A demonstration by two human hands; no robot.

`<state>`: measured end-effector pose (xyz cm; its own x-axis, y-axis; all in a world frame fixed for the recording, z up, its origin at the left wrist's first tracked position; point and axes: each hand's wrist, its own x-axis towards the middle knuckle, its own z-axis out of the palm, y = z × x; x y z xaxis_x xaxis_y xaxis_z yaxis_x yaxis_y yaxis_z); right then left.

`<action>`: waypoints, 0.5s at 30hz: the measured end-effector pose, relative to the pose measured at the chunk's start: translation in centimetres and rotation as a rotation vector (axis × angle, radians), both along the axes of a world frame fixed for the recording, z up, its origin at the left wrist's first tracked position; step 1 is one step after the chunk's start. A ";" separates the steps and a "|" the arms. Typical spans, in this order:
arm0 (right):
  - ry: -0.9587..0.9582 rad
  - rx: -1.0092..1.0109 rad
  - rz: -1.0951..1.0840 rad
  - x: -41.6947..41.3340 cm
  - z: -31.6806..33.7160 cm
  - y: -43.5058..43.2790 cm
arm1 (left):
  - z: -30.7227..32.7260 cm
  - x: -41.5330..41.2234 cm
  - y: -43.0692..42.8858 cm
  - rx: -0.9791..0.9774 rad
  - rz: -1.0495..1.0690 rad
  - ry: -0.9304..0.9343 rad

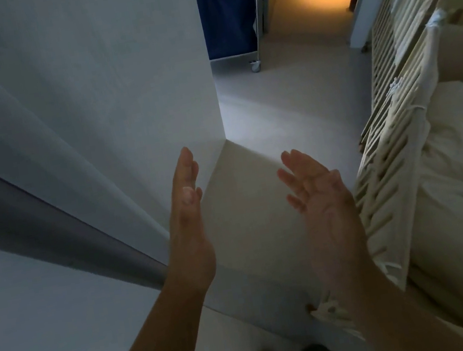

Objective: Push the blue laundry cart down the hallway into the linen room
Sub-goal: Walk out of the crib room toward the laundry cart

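Blue laundry cart: dark fabric, metal frame, part-hidden behind wall.

Two bare hands raised, holding nothing

The left hand stands edge-on, fingers straight and together, palm facing inward. The right hand is open with palm turned inward and up, fingers slightly spread. Both bare forearms reach forward.

both hands, left hand and right hand, were raised empty, palms facing; the blue laundry cart stood far beyond the fingertips.
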<state>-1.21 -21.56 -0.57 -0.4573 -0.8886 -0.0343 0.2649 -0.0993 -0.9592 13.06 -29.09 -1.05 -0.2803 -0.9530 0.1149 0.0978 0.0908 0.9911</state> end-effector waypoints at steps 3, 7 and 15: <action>-0.001 0.015 -0.016 -0.4 -0.2 -2.2 | -0.2 -0.5 -2.2 -0.003 -0.022 0.002; -0.018 0.017 -0.034 -1.5 -0.8 -4.9 | -0.3 -1.9 -5.2 -0.005 -0.015 0.013; -0.030 -0.016 -0.055 -7.1 -0.8 -13.4 | 0.1 -8.2 -13.5 -0.012 -0.031 -0.032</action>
<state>-8.32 -34.97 -1.34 -0.5042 -0.8629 -0.0344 0.2868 -0.1297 -0.9492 4.82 -42.56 -0.95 -0.3136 -0.9423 0.1168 0.0693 0.0999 0.9926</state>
